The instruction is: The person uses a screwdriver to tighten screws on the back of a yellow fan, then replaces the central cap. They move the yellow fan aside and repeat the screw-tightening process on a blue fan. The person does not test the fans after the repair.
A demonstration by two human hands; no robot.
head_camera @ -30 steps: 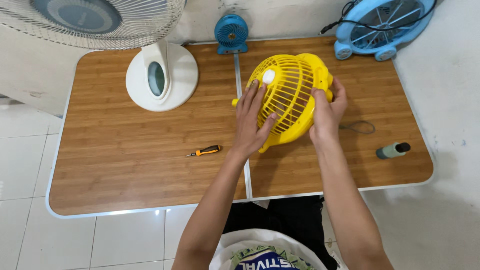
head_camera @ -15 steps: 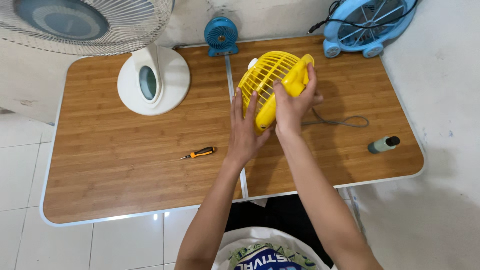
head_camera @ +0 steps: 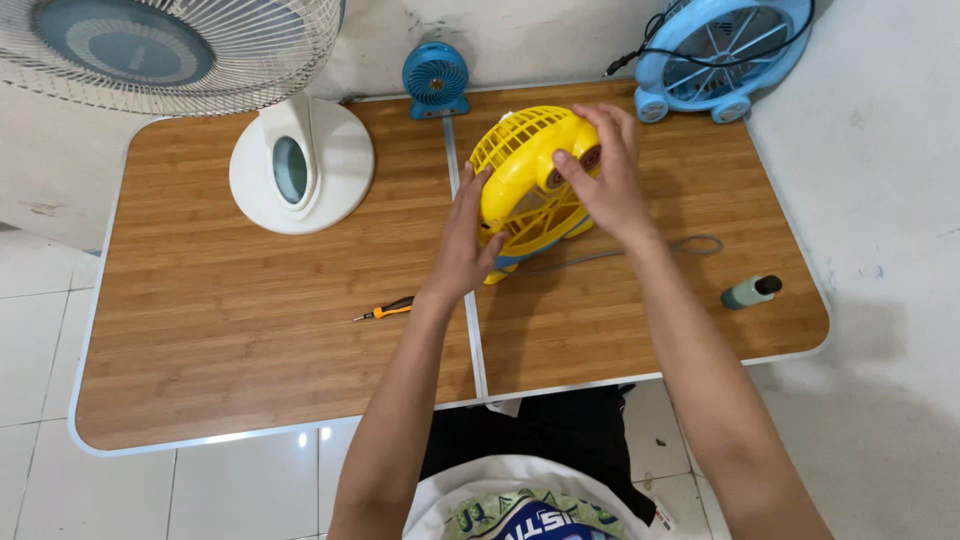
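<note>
Two hands hold the yellow fan (head_camera: pixel 530 180) tilted up on its edge above the middle seam of the wooden table (head_camera: pixel 250 320). Your left hand (head_camera: pixel 468 240) lies flat with fingers spread against the grille at the fan's 8 o'clock side; your right hand (head_camera: pixel 600 175) curls over the housing at 2 o'clock, fingers pressed onto the rear; whether the thumb closes a full pinch cannot be told. The fan rests on, or just above, the tabletop at its lower rim, so it could roll or tip toward you if either palm slackens. A grey cord (head_camera: pixel 640 250) trails from the fan toward 3 o'clock and loops on the table; turning the fan further could drag or snag it, and a pull may sweep it toward the small green bottle (head_camera: pixel 750 291) standing near the table's right edge, which would fall easily. Fingers laid on the grille could slip between its bars. At 7 o'clock, well apart, lies the orange screwdriver (head_camera: pixel 388 310); it is round and may roll. Open room is widest at 8 to 9 o'clock, over the bare left panel. At 10 o'clock stands the white pedestal fan base (head_camera: pixel 330 160); at 12 the small blue fan (head_camera: pixel 435 80); at 1 the larger blue fan (head_camera: pixel 720 45). These crowd the far edge
</note>
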